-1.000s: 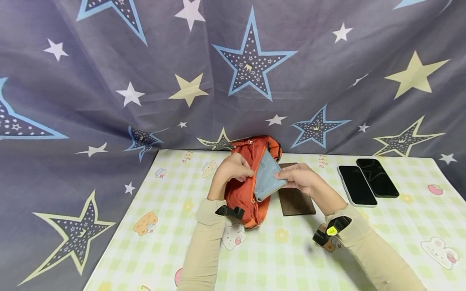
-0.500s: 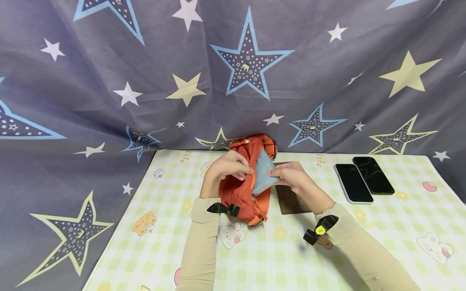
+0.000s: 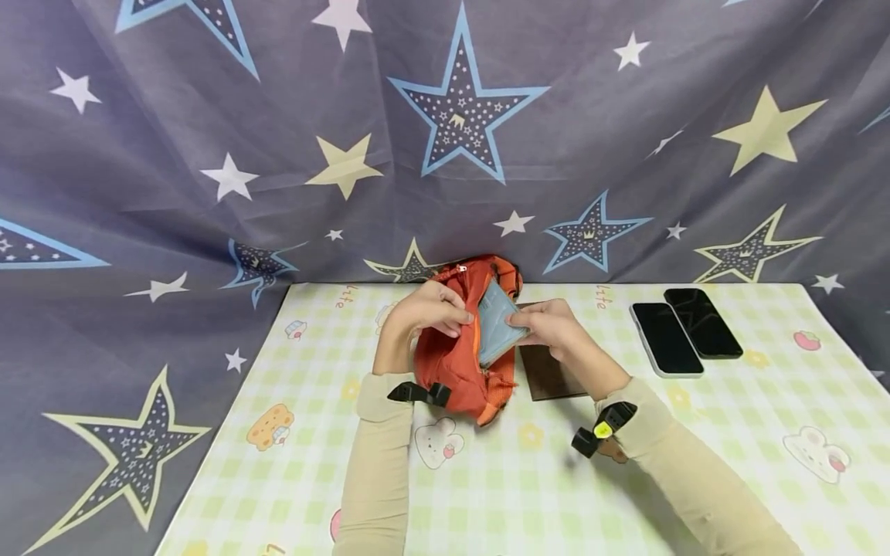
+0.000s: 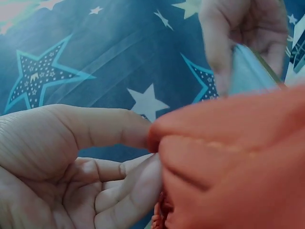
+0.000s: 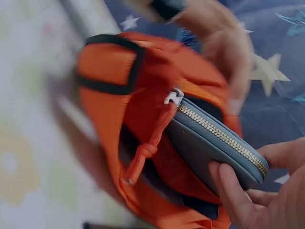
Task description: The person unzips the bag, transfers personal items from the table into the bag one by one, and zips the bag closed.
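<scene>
A red-orange waist bag (image 3: 452,363) stands near the table's back edge, its zipped mouth open to the right. My left hand (image 3: 431,310) pinches the edge of the bag's mouth, thumb and finger on the fabric in the left wrist view. My right hand (image 3: 552,328) grips the outer end of a light blue wallet (image 3: 499,324). The gold zip of this wallet shows in the right wrist view, and its inner end is inside the bag, hidden by the fabric. An orange zip-pull cord (image 5: 151,148) hangs across the opening.
A dark brown flat folder or notebook (image 3: 549,374) lies partly under my right hand. Two phones (image 3: 666,338) lie side by side at the back right. Behind the table hangs a dark star-patterned curtain (image 3: 591,69); a checked cloth (image 3: 528,502) covers the table.
The wallet has slid leftward, deeper into the bag, with my right hand following it. My left hand keeps its pinch on the bag's edge. The head view has shifted slightly.
</scene>
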Demonstrator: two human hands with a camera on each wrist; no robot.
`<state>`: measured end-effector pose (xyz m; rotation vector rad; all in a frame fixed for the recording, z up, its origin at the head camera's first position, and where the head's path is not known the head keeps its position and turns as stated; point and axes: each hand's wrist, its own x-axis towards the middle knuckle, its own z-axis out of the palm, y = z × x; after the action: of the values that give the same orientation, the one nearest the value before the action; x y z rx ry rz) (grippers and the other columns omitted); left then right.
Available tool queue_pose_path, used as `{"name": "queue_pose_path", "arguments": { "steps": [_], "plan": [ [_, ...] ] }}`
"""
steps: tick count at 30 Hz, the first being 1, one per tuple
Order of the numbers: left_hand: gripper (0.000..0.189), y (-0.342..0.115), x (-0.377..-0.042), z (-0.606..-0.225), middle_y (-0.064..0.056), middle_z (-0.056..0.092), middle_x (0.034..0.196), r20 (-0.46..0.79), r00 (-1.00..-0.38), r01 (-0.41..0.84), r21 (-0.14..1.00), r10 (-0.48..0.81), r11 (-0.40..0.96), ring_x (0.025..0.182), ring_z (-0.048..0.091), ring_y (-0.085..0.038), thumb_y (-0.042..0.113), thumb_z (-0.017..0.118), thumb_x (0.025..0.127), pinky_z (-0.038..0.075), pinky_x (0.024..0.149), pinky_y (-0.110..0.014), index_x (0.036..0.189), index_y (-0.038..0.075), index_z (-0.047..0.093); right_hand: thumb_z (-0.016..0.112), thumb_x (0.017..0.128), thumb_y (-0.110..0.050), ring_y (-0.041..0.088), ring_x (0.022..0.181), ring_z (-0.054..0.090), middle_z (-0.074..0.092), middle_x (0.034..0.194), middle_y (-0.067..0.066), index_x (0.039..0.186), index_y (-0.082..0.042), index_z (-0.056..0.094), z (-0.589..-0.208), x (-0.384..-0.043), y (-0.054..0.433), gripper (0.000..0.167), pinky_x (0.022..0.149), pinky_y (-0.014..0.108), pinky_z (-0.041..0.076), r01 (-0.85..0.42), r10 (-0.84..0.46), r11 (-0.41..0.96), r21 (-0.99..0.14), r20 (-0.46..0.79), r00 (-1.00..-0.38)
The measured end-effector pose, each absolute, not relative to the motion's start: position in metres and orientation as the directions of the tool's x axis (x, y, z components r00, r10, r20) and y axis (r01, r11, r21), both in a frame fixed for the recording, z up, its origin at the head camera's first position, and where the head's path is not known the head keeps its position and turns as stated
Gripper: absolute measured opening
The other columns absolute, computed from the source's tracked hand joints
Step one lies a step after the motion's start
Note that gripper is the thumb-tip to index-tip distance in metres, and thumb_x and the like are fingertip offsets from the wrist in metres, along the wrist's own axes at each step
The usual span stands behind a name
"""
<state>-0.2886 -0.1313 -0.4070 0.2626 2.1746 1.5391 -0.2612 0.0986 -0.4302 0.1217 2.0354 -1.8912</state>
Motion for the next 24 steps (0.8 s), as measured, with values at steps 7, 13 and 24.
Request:
{"name": "queue_pose_path", "arguments": {
  "steps": [7,13,24],
  "plan": [
    [0.004,-0.132,-0.289,-0.407,0.0,0.066,0.069,-0.267,-0.873,-0.124,0.93,0.408,0.345,0.055,0.065,-0.009,-0.004,0.07,0.088,0.061,0.059,-0.026,0.086,-0.004,0.066,0.063,0.092,0.003,0.007,0.062,0.071,0.071,0.067,-0.002,0.107,0.009,0.067,-0.425,-0.263,0.098,0.016,0.062,0.023,0.062,0.396,-0.149,-0.095,-0.913,-0.38,-0.913],
    [0.005,-0.128,-0.291,-0.405,0.001,0.066,0.07,-0.243,-0.89,-0.14,0.951,0.386,0.274,0.056,0.064,-0.01,-0.004,0.069,0.088,0.06,0.058,-0.024,0.088,-0.005,0.064,0.066,0.093,-0.001,0.006,0.065,0.07,0.07,0.076,-0.001,0.12,0.02,0.062,-0.432,-0.256,0.084,0.034,0.069,0.027,0.063,0.298,-0.114,0.008,-0.954,-0.297,-0.948],
    [0.005,-0.126,-0.288,-0.404,-0.001,0.067,0.07,-0.293,-0.883,-0.174,0.93,0.366,0.324,0.053,0.063,-0.008,-0.005,0.069,0.089,0.059,0.056,-0.022,0.086,-0.004,0.066,0.062,0.1,-0.006,0.006,0.066,0.069,0.069,0.076,-0.002,0.126,0.021,0.058,-0.43,-0.249,0.083,0.038,0.069,0.022,0.062,0.321,-0.166,0.002,-0.947,-0.317,-0.934]
  ]
}}
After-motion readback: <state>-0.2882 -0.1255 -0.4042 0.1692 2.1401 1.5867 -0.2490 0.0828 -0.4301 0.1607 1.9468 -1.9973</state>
